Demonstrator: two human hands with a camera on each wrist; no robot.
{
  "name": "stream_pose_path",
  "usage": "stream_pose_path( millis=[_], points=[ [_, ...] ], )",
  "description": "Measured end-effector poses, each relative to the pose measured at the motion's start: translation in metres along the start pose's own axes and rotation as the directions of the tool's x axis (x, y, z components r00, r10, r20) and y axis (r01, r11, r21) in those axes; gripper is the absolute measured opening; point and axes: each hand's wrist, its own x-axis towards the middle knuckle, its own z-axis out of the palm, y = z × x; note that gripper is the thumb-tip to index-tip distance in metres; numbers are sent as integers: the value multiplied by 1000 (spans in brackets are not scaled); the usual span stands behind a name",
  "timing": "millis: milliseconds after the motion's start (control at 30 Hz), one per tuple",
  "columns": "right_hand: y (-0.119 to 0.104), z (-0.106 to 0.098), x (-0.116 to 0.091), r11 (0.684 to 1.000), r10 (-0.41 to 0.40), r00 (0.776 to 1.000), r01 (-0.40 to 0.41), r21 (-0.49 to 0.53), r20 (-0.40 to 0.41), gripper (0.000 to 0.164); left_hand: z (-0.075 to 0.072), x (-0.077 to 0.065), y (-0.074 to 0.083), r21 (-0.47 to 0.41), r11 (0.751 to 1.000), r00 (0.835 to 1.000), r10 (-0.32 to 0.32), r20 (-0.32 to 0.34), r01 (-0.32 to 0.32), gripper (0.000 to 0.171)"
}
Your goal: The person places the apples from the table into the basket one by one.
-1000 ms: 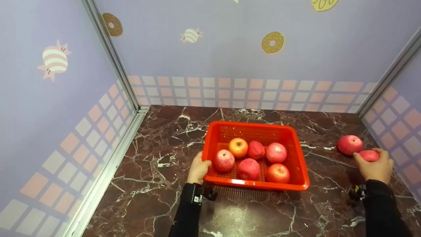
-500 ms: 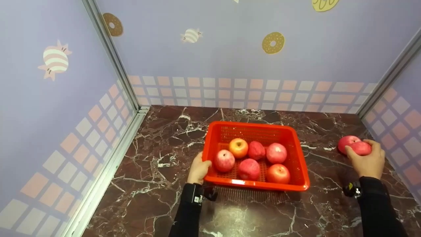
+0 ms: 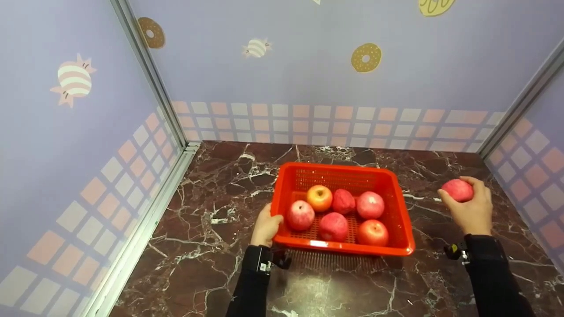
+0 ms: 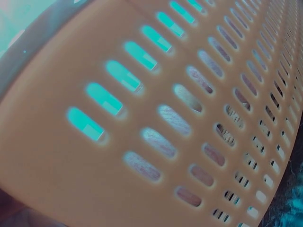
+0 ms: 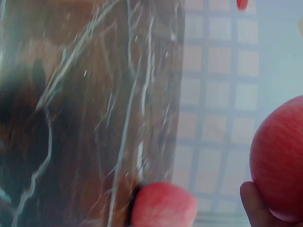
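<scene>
My right hand [image 3: 471, 207] holds a red apple [image 3: 458, 190] above the table to the right of the basket. That apple [image 5: 281, 161] fills the right edge of the right wrist view, with a fingertip against it. Another red apple [image 5: 163, 205] lies on the table below; in the head view it is hidden behind the held one and the hand. On the other side, my left hand [image 3: 267, 225] grips the left rim of a red plastic basket [image 3: 343, 251]. Several apples sit inside it, among them a yellowish one [image 3: 319, 198] and a darker, wrinkled-looking red one [image 3: 343, 201].
The dark marbled table [image 3: 211, 264] meets a purple back wall [image 3: 308, 79] and side walls with printed squares. A metal rail [image 3: 145, 229] runs along the left side. Slotted basket wall [image 4: 142, 104] fills the left wrist view.
My right hand has lifted the apple and moved it left, passing in front of the other apple on the table. The left hand and the basket have stayed put.
</scene>
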Motion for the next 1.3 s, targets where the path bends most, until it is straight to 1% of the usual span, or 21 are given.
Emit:
stream_pose_path(
  millis=[133, 200, 300, 400, 467, 600, 667, 767, 900, 1033, 1167, 1300],
  points=[
    [-12, 8, -7, 994, -103, 995, 102, 38, 3, 64, 0, 1, 0, 4, 1000, 1000, 4, -4, -4, 71],
    [-18, 11, -11, 989, -138, 990, 136, 56, 20, 64, 0, 1, 0, 0, 1000, 1000, 5, -6, -5, 71],
    [-29, 15, -20, 983, -174, 982, 169, 69, 73, 62, 0, 1, 0, -12, 1000, 1000, 12, -1, -12, 70],
    [-39, 19, -29, 972, -228, 965, 219, 81, 130, 61, 0, 0, 0, -27, 1000, 1000, 14, 4, -14, 68],
    [-43, 22, -34, 962, -270, 949, 259, 87, 163, 60, 1, 0, 0, -30, 999, 1000, 14, 4, -14, 68],
    [-48, 27, -45, 936, -352, 914, 339, 98, 200, 60, 1, -1, 0, -25, 1000, 1000, 11, 7, -11, 68],
    [-50, 30, -49, 921, -388, 897, 371, 119, 209, 60, 1, -1, 1, -26, 1000, 1000, 8, 8, -8, 68],
    [-54, 35, -54, 893, -446, 866, 417, 169, 224, 61, 1, 0, 1, -28, 1000, 1000, 8, 2, -8, 67],
    [-59, 41, -60, 860, -506, 828, 461, 221, 241, 62, 2, 0, 1, -27, 1000, 1000, 4, -6, -4, 67],
    [-63, 47, -66, 846, -530, 804, 477, 240, 270, 63, 2, -1, 1, -26, 1000, 1000, -7, -6, 7, 67],
    [-67, 53, -69, 838, -545, 778, 494, 233, 312, 64, 1, -1, 1, -17, 1000, 1000, 11, -12, -11, 68],
    [-70, 60, -71, 832, -555, 758, 506, 228, 342, 64, 1, 0, 0, -13, 1000, 1000, 22, -11, -22, 70]
  ],
)
